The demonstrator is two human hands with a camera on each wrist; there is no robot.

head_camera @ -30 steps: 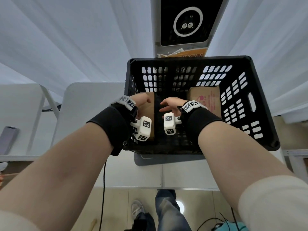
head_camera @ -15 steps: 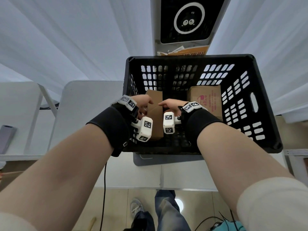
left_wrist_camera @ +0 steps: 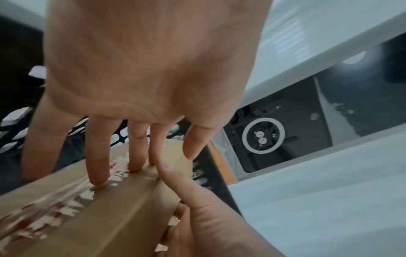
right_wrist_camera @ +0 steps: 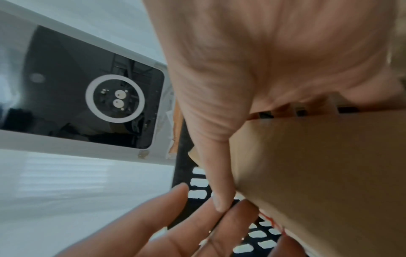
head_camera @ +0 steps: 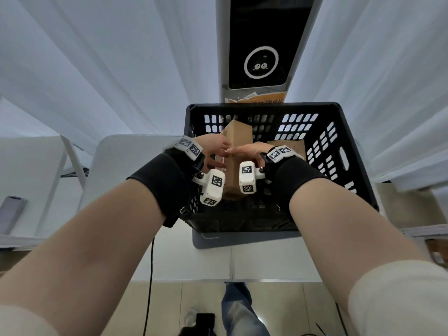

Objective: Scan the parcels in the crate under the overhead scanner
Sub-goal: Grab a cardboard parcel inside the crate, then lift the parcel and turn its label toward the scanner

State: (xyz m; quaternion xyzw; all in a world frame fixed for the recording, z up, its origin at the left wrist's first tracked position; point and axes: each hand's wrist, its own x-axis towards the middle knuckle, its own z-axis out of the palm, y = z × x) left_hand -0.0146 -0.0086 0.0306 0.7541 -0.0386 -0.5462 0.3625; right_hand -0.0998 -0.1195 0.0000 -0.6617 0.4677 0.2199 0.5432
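A brown cardboard parcel (head_camera: 236,137) stands tilted on end in the black slotted crate (head_camera: 351,146), held between both hands. My left hand (head_camera: 214,151) has its fingertips on the taped face (left_wrist_camera: 98,208) and its thumb spread towards that face's other edge. On the right side my right hand (head_camera: 247,151) grips the parcel (right_wrist_camera: 318,173), thumb along the edge and fingers hidden behind it. A second brown parcel (head_camera: 291,145) lies in the crate at the right. The overhead scanner (head_camera: 260,64), a black panel with a white ring, hangs above the crate's far side.
The crate rests on a grey platform (head_camera: 242,238) on a white table (head_camera: 181,258). Another white table (head_camera: 121,154) stands to the left, with a grey object (head_camera: 12,214) beyond it. A black cable (head_camera: 150,275) hangs off the front edge. White curtains surround the station.
The parcel lay flat in the crate's left half; both hands closed on it and tipped it up on end, raising it towards the scanner.
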